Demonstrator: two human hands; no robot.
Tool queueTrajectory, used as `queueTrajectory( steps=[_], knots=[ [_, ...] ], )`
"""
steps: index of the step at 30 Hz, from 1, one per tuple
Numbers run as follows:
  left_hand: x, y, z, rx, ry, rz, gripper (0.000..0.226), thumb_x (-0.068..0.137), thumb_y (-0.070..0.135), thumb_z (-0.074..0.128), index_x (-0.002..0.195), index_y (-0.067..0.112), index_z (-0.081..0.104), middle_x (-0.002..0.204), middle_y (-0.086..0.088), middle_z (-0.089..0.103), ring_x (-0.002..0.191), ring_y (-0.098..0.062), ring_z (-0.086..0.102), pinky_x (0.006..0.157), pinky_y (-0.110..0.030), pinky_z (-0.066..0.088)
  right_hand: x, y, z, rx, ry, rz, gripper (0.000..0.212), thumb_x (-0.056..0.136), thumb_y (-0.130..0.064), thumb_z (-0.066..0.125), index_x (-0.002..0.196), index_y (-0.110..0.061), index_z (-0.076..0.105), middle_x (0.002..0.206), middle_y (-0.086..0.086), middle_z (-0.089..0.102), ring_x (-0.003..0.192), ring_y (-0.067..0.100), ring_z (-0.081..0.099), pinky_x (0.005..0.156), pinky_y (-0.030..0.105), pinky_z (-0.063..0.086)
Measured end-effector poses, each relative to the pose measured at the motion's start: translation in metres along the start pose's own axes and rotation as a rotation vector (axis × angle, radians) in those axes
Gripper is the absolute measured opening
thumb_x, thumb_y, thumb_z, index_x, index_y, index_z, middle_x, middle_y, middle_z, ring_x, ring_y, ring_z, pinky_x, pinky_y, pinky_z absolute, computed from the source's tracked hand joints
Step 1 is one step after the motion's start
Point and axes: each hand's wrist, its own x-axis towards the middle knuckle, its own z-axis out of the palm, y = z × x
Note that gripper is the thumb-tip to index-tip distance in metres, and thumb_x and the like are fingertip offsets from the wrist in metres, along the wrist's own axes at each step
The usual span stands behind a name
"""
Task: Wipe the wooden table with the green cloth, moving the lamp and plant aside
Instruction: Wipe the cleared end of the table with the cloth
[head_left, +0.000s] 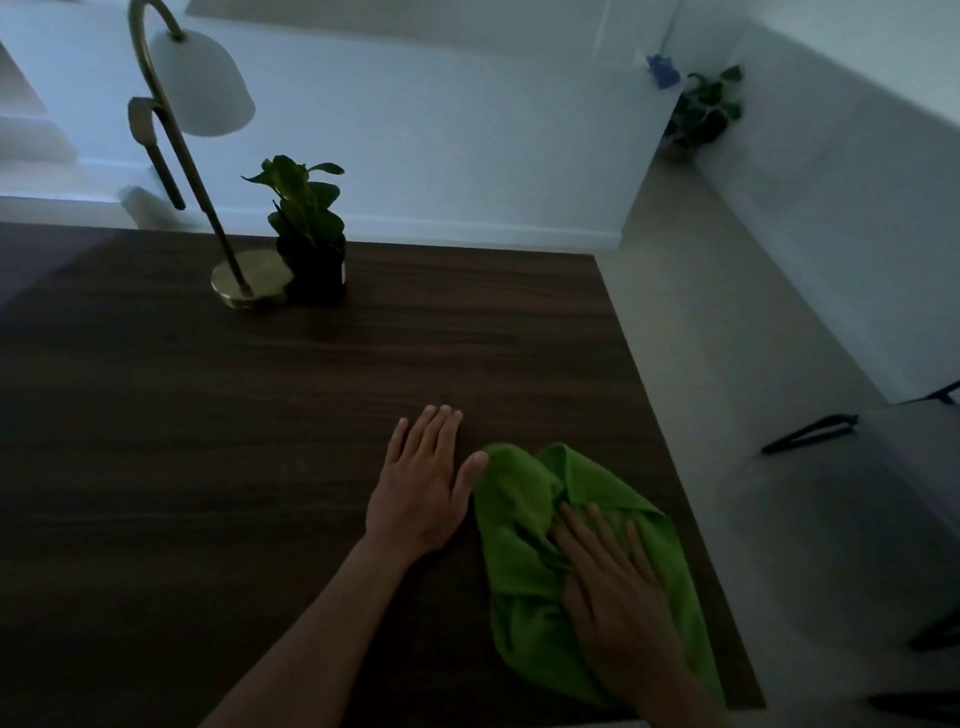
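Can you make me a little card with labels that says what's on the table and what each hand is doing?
table: dark wooden table
cloth: green cloth, crumpled, near the table's right front corner
right hand: right hand lies flat on the cloth, fingers straight
left hand: left hand lies flat on the bare wood beside the cloth, thumb at its edge
lamp: brass lamp with a white shade, standing near the far edge
plant: small plant in a dark pot, right next to the lamp's base
held things: none
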Motion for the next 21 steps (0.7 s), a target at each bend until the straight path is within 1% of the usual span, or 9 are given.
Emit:
queueTrajectory(
  steps=[4, 6, 8, 10, 12, 14, 16, 19, 21],
  knots=[
    [-0.003, 0.003, -0.002, 0.051, -0.031, -0.004, 0.097, 0.082, 0.071, -0.017, 0.154, 0.019, 0.020, 0.163, 0.001, 0.014, 0.150, -0.012, 0.000, 0.122, -0.037, -0.003, 0.007, 0.054, -0.014, 0.016, 0.019, 0.169, 0.055, 0.092, -0.034, 0.027, 0.146, -0.029, 0.036, 0.153, -0.008, 0.031, 0.143, 0.018, 0.027, 0.117, 0.037, 0.013],
    [-0.004, 0.003, -0.002, 0.057, -0.035, -0.005, 0.092, 0.085, 0.070, -0.012, 0.153, 0.019, 0.024, 0.163, 0.001, 0.015, 0.150, -0.011, 0.001, 0.122, -0.037, -0.003, 0.039, 0.057, -0.015, 0.064, 0.063, 0.294, 0.061, 0.088, -0.033, 0.020, 0.146, -0.020, 0.037, 0.155, 0.000, 0.032, 0.145, 0.023, 0.025, 0.118, 0.038, 0.010],
    [-0.006, 0.001, -0.003, 0.058, -0.034, -0.005, 0.085, 0.088, 0.067, -0.005, 0.152, 0.020, 0.027, 0.162, 0.001, 0.016, 0.150, -0.011, 0.002, 0.122, -0.035, -0.003, 0.065, 0.040, -0.011, 0.051, 0.065, 0.400, 0.061, 0.090, -0.028, 0.020, 0.149, -0.016, 0.031, 0.158, 0.006, 0.025, 0.148, 0.025, 0.015, 0.120, 0.042, 0.004],
    [-0.008, 0.000, -0.003, 0.048, -0.020, -0.002, 0.082, 0.089, 0.064, -0.002, 0.151, 0.020, 0.030, 0.162, 0.001, 0.019, 0.150, -0.011, 0.004, 0.122, -0.034, -0.002, 0.070, 0.013, -0.003, 0.049, 0.086, 0.357, 0.061, 0.091, -0.030, 0.019, 0.150, -0.019, 0.026, 0.159, 0.006, 0.021, 0.148, 0.027, 0.010, 0.119, 0.044, 0.000],
    [-0.008, -0.001, -0.002, 0.041, -0.010, 0.012, 0.081, 0.090, 0.062, 0.000, 0.150, 0.018, 0.033, 0.161, -0.001, 0.022, 0.150, -0.012, 0.007, 0.122, -0.034, -0.001, 0.050, -0.008, 0.004, 0.087, 0.072, 0.210, 0.063, 0.087, -0.033, 0.017, 0.149, -0.027, 0.026, 0.157, 0.002, 0.024, 0.147, 0.027, 0.013, 0.120, 0.043, 0.001],
    [-0.009, -0.003, -0.002, 0.032, 0.002, 0.020, 0.080, 0.091, 0.061, 0.002, 0.149, 0.017, 0.035, 0.160, -0.002, 0.024, 0.150, -0.013, 0.010, 0.122, -0.034, 0.000, 0.021, -0.009, 0.007, 0.116, 0.045, 0.053, 0.060, 0.087, -0.026, 0.026, 0.146, -0.030, 0.028, 0.153, -0.002, 0.030, 0.146, 0.023, 0.020, 0.119, 0.040, 0.008],
    [-0.010, -0.004, -0.003, 0.035, 0.000, 0.028, 0.079, 0.091, 0.061, 0.003, 0.149, 0.017, 0.034, 0.161, -0.001, 0.024, 0.150, -0.013, 0.009, 0.122, -0.034, -0.001, 0.002, 0.011, 0.000, 0.186, 0.044, -0.032, 0.060, 0.085, -0.017, 0.033, 0.144, -0.029, 0.033, 0.148, -0.004, 0.038, 0.144, 0.015, 0.024, 0.118, 0.034, 0.011],
    [-0.009, -0.004, -0.005, 0.043, -0.014, 0.026, 0.074, 0.094, 0.060, 0.006, 0.150, 0.019, 0.031, 0.161, 0.000, 0.020, 0.150, -0.012, 0.006, 0.122, -0.035, -0.001, 0.001, 0.052, -0.013, 0.207, 0.105, -0.025, 0.057, 0.085, -0.014, 0.035, 0.140, -0.026, 0.041, 0.143, 0.000, 0.045, 0.141, 0.013, 0.031, 0.118, 0.030, 0.014],
    [-0.009, -0.003, -0.006, 0.046, -0.025, 0.019, 0.068, 0.097, 0.058, 0.011, 0.151, 0.020, 0.028, 0.162, 0.000, 0.017, 0.150, -0.012, 0.004, 0.122, -0.035, -0.001, 0.017, 0.064, -0.016, 0.194, 0.140, 0.111, 0.057, 0.083, -0.016, 0.031, 0.138, -0.019, 0.048, 0.142, 0.001, 0.042, 0.137, 0.025, 0.038, 0.117, 0.039, 0.019]
  ],
)
